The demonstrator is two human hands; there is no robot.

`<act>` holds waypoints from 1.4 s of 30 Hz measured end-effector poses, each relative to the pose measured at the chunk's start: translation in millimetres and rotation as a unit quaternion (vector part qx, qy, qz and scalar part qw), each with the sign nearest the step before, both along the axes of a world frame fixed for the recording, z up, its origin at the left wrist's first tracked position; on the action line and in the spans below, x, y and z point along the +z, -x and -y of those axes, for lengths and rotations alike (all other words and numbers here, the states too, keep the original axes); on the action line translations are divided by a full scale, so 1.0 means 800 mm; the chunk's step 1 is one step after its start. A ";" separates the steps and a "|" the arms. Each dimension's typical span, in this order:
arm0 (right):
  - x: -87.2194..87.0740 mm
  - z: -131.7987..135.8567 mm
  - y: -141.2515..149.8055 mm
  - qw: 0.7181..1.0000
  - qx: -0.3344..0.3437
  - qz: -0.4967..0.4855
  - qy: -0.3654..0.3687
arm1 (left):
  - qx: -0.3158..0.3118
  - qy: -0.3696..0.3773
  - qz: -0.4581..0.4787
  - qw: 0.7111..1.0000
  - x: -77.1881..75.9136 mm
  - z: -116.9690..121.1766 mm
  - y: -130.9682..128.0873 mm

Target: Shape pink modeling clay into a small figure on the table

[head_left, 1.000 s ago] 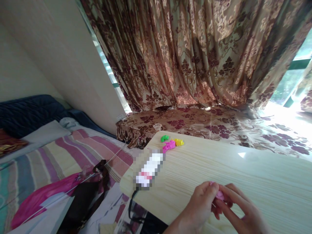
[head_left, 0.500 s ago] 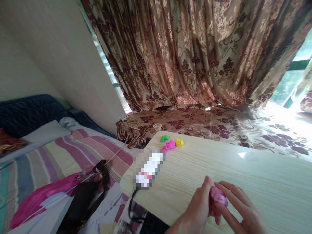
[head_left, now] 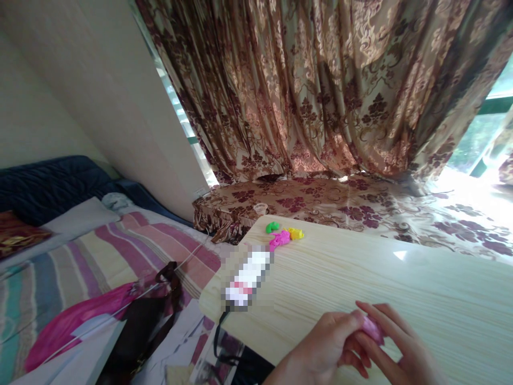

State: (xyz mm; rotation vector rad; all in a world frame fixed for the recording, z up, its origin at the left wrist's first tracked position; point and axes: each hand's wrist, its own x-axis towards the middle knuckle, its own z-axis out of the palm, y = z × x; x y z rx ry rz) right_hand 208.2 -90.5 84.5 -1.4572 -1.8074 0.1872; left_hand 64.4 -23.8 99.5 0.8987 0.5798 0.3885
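Both my hands meet over the near side of the light wood table. A small pink lump of modelling clay [head_left: 372, 330] sits between them. My left hand [head_left: 326, 342] presses its thumb on the lump, with its fingers curled below. The fingers of my right hand [head_left: 404, 342] pinch the lump from the right. Part of the clay is covered by the fingers. Farther off on the tabletop lie a green piece [head_left: 272, 227], a magenta piece [head_left: 280, 239] and a yellow piece [head_left: 296, 233] of what looks like the same clay.
A blurred-out phone-like device [head_left: 248, 278] with a black cable [head_left: 217, 331] lies by the left edge of the table [head_left: 320, 283]. A striped bed [head_left: 132, 240] holding a pink bag [head_left: 80, 323] is at left. Patterned curtains [head_left: 300, 96] hang behind a cloth-covered ledge [head_left: 328, 200].
My left thumb has come down from upright onto the pink clay. The lump has shifted slightly to the right and is more covered now.
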 end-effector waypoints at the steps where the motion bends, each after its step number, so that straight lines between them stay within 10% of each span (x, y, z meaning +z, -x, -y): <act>1: 0.001 0.001 -0.004 1.000 0.011 0.002 -0.009 | 0.000 -0.003 0.014 1.000 0.003 -0.003 0.003; 17: -0.001 -0.005 0.004 0.957 -0.066 -0.268 0.091 | 0.142 -0.235 -0.067 0.959 0.000 0.011 -0.013; 26: -0.014 -0.019 0.006 0.950 -0.058 -0.304 0.045 | 0.151 -0.136 -0.007 0.979 -0.007 -0.020 -0.029; 34: -0.017 -0.054 -0.004 0.905 -0.199 -0.365 0.090 | 0.206 -0.177 0.000 0.962 -0.015 -0.020 -0.066; 42: -0.005 -0.090 -0.050 0.899 -0.098 -0.398 0.153 | 0.222 -0.296 -0.010 0.929 -0.027 -0.069 -0.074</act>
